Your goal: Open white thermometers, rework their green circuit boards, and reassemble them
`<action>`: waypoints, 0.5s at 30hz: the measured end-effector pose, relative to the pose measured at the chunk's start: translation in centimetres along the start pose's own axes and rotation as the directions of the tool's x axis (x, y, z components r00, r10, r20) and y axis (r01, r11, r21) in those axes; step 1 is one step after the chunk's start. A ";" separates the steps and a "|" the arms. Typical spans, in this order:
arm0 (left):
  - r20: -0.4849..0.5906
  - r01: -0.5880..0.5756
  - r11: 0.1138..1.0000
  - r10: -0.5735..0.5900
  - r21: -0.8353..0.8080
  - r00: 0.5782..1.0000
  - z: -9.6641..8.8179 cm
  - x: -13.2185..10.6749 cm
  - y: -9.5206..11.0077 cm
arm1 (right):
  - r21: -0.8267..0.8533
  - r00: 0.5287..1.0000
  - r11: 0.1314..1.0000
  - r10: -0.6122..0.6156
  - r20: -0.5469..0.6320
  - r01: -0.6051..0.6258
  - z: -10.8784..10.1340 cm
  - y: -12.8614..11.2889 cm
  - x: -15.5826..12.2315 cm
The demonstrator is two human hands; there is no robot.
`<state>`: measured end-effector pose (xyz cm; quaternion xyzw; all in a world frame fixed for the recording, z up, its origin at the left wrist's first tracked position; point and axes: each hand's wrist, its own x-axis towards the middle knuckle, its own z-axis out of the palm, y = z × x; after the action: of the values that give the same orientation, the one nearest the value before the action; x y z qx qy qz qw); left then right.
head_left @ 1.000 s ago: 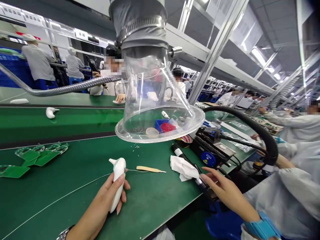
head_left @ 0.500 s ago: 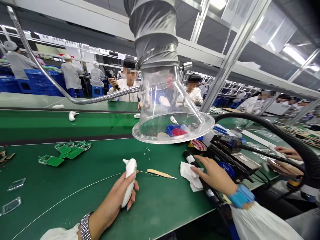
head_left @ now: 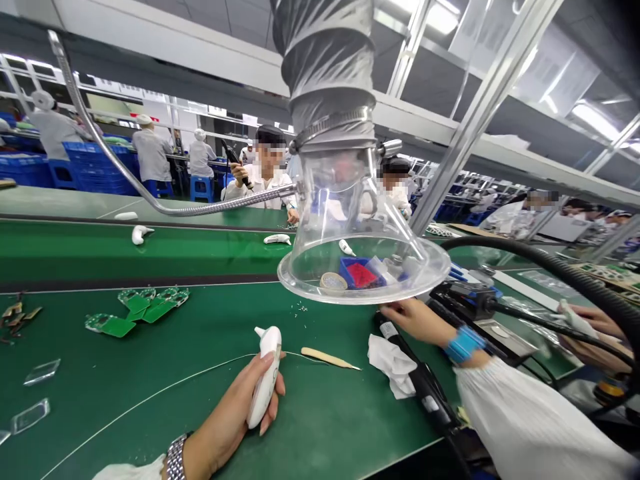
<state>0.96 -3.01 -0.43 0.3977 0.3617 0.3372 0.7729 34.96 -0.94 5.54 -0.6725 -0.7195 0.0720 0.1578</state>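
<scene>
My left hand point(head_left: 235, 417) is wrapped round a white ear-thermometer housing point(head_left: 265, 373), held upright on the green mat near the front edge. My right hand point(head_left: 413, 319) reaches forward under the rim of the clear fume hood point(head_left: 360, 247); its fingertips are hidden behind that rim, beside a black tool point(head_left: 420, 380) lying on the mat. A blue wrist strap point(head_left: 463, 343) sits on that arm. A crumpled white wipe point(head_left: 395, 363) and a small beige stick point(head_left: 327, 358) lie between the two hands. A thin wire point(head_left: 150, 393) runs across the mat.
Green circuit boards point(head_left: 137, 310) lie at the left, with clear plastic pieces point(head_left: 35, 393) nearer the edge. White housings point(head_left: 139, 233) rest on the conveyor behind. A black hose point(head_left: 575, 273) and soldering station point(head_left: 475, 300) stand right. Other workers sit across and alongside.
My right hand left the white wipe and black tool and moved forward, up under the hood's rim. My left hand keeps the same hold on the housing. The view has tilted up slightly.
</scene>
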 end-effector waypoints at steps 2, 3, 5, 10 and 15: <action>0.003 0.004 1.000 -0.004 -0.019 1.000 0.0 0.0 0.0 | -0.025 0.999 1.000 -0.012 0.044 0.014 0.0 -0.6 -3.4; 0.008 0.003 1.000 -0.003 -0.022 1.000 0.0 0.0 0.0 | -0.044 0.998 0.999 -0.006 0.055 0.008 0.2 -0.9 -4.7; 0.019 0.008 1.000 -0.008 -0.007 1.000 0.1 0.0 0.0 | -0.064 0.997 0.998 0.009 0.074 -0.005 0.7 -1.5 -6.3; 0.010 0.001 0.994 -0.002 0.113 1.000 0.3 -0.2 0.3 | 0.038 0.998 0.998 0.058 0.003 -0.058 1.7 -1.6 -3.6; -0.011 -0.048 0.986 0.051 0.159 0.999 0.0 -0.1 0.0 | 0.155 0.994 0.985 0.082 -0.073 -0.069 0.3 -1.2 -0.4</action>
<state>0.91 -3.10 -0.37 0.4643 0.3831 0.3293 0.7275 33.77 -1.43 5.58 -0.6876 -0.6791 0.1060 0.2342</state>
